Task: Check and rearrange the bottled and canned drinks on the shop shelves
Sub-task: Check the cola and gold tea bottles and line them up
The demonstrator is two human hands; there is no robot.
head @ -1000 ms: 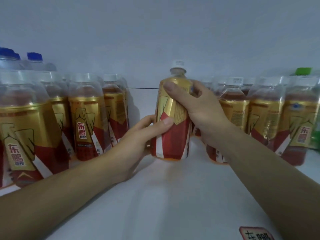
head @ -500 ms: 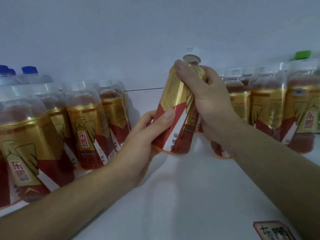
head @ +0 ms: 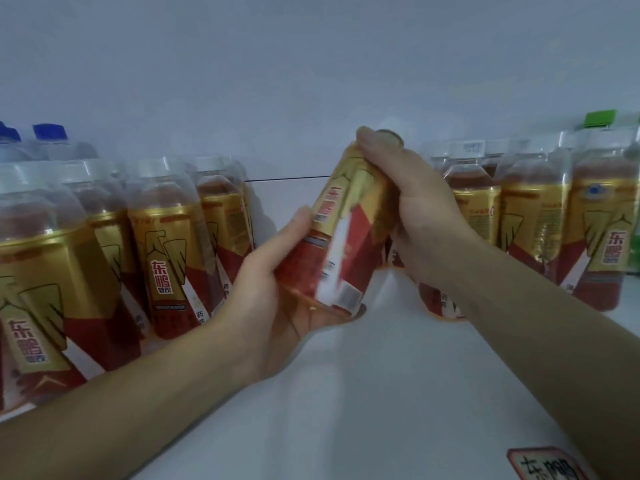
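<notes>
- While held clear of the shelf, the gold-and-red bottle leans top-right over the gap between the left row and the right row.
- Left hand: fingers curled under the base, thumb on the label.
- Right hand: fingers clamped round the shoulder, below the cap.
- Judged full, fairly heavy; thin plastic, glossy sleeve, may slip. Grip base and shoulder, not cap.

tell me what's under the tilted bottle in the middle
The left hand cups the bottle at its base from below, with white shelf beneath both. The shelf spot directly under them is covered by that hand.
</notes>
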